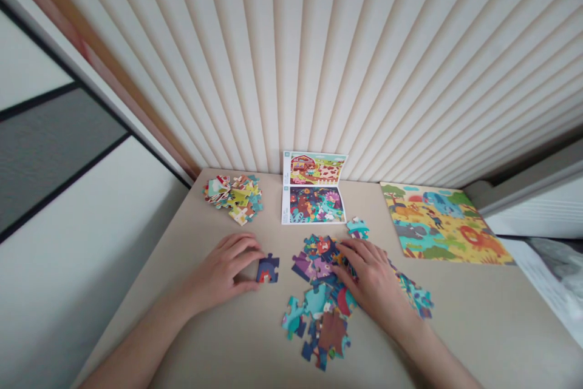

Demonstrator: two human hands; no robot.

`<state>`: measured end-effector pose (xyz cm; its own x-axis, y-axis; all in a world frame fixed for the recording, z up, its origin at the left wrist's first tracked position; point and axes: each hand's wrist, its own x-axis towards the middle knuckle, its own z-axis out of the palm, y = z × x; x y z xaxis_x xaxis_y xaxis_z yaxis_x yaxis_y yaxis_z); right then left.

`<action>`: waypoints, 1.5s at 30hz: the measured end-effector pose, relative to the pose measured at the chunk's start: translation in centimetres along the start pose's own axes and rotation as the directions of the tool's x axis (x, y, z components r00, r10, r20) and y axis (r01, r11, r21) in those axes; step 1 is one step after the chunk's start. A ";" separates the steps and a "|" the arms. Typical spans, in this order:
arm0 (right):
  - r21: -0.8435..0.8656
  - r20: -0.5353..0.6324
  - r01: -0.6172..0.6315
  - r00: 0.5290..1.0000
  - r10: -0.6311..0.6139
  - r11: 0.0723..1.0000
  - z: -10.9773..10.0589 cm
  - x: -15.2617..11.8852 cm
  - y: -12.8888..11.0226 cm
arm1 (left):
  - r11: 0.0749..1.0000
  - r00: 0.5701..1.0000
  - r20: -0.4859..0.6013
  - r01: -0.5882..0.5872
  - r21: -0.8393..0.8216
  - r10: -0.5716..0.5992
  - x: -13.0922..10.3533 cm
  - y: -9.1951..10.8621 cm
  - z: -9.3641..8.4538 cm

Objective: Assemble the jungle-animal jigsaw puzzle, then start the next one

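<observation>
My left hand (231,266) grips a dark blue puzzle piece (268,269) by its left side, thumb below and fingers above; a red figure is printed at its lower edge. The piece is at the table surface. Over a spread pile of puzzle pieces (317,301) rests my right hand (370,267), thumb and fingers apart, fingertips touching the pieces. Purple, teal, brown and dark blue show in the pile, and my palm hides part of it. A single teal piece (357,228) lies just beyond the right fingers.
An opened picture leaflet (315,204) leans against the pleated blind (291,61) at the table's back. Another heap of pieces (237,198), mostly yellow and green, is at back left. At right lies an assembled animal puzzle (441,225) on the beige table (218,346).
</observation>
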<state>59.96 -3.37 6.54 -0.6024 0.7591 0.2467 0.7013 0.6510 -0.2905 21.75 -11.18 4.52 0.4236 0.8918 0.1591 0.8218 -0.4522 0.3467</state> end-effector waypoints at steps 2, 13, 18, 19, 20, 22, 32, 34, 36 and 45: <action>-0.021 0.023 -0.007 1.000 0.007 1.000 0.5 1.6 -0.6 | 1.000 1.000 -0.004 0.001 0.002 -0.001 0.0 0.0 0.0; -0.030 0.022 -0.038 0.999 0.038 0.999 1.9 2.6 0.1 | 1.000 0.999 -0.042 0.004 -0.020 -0.005 0.2 0.3 0.0; -0.028 -0.044 -0.037 0.998 0.036 0.999 1.1 1.7 -0.7 | 1.000 0.999 -0.054 0.001 -0.031 -0.002 0.3 0.5 -0.1; -0.020 -0.058 -0.027 0.998 0.026 0.999 0.9 1.3 -1.6 | 1.000 0.998 -0.055 0.004 -0.030 -0.006 0.3 0.5 -0.1; -0.007 -0.058 -0.008 0.998 0.008 1.000 0.8 0.8 -2.7 | 1.000 0.998 -0.055 0.008 -0.027 -0.010 0.3 0.6 -0.1; 0.023 -0.043 0.044 0.998 -0.043 0.999 0.8 -0.3 -5.3 | 1.000 0.999 -0.051 0.013 -0.020 -0.014 0.4 0.7 -0.2; 0.025 -0.003 0.059 0.998 -0.059 0.998 4.7 -1.5 -13.5 | 0.999 1.000 -0.002 0.003 -0.038 -0.003 0.5 0.6 -0.5; 0.005 0.015 0.055 0.998 -0.055 0.998 4.8 -1.6 -13.3 | 0.999 1.000 0.016 -0.003 -0.051 0.004 0.4 0.4 -0.7; 0.009 0.037 0.066 0.997 -0.067 0.998 4.7 -1.9 -12.8 | 0.998 1.000 0.022 -0.010 -0.066 0.012 0.3 0.3 -0.9; 0.050 0.071 0.031 0.997 -0.034 0.998 4.9 -1.8 -12.8 | 0.997 0.998 -0.049 -0.037 -0.063 0.034 0.4 0.4 -0.6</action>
<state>50.19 -13.02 5.26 -0.6519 0.7341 0.1899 0.6624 0.6732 -0.3285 21.96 -11.01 5.29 0.4322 0.8755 0.2163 0.7796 -0.4833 0.3982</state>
